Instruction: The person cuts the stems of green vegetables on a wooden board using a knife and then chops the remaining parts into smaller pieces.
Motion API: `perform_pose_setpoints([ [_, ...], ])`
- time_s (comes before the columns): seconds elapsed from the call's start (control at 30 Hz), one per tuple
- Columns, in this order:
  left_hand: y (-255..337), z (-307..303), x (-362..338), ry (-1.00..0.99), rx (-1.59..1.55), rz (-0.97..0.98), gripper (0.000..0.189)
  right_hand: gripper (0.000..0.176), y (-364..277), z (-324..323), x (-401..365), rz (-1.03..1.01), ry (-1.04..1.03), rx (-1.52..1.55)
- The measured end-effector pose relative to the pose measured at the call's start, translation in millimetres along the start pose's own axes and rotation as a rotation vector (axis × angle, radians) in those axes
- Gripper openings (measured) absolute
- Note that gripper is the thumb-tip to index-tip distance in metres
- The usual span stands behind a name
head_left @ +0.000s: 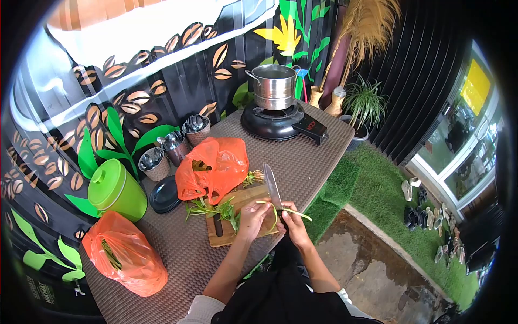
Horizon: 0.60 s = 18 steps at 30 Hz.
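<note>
Pointing away, long axis leaning left: knife (272,186) (right hand (294,222) gripping it); left hand (252,218) pinching stem (275,217).

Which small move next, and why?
Probably lower the green stem onto the cutting board: it's held up in the air, and the knife in the right hand has its blade close to the left hand.

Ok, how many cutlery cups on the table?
3, in a row along the wall: left cup by the green canister, middle cup next, right cup closest to the stove. The orange bag could hide another.
</note>
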<state>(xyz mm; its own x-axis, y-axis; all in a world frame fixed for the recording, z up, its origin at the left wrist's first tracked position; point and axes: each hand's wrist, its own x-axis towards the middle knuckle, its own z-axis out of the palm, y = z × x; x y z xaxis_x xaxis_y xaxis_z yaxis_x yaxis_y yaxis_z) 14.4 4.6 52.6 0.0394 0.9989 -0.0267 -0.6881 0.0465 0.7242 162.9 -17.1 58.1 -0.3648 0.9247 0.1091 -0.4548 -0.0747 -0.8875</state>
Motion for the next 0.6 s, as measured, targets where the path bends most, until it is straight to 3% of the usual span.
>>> perform_pose_setpoints([
  [0.6,-12.3,-10.7,3.5,-0.054,-0.080,-0.048,0.010,0.031,-1.9,-1.3,-2.3,-0.008,-0.069,-0.021],
])
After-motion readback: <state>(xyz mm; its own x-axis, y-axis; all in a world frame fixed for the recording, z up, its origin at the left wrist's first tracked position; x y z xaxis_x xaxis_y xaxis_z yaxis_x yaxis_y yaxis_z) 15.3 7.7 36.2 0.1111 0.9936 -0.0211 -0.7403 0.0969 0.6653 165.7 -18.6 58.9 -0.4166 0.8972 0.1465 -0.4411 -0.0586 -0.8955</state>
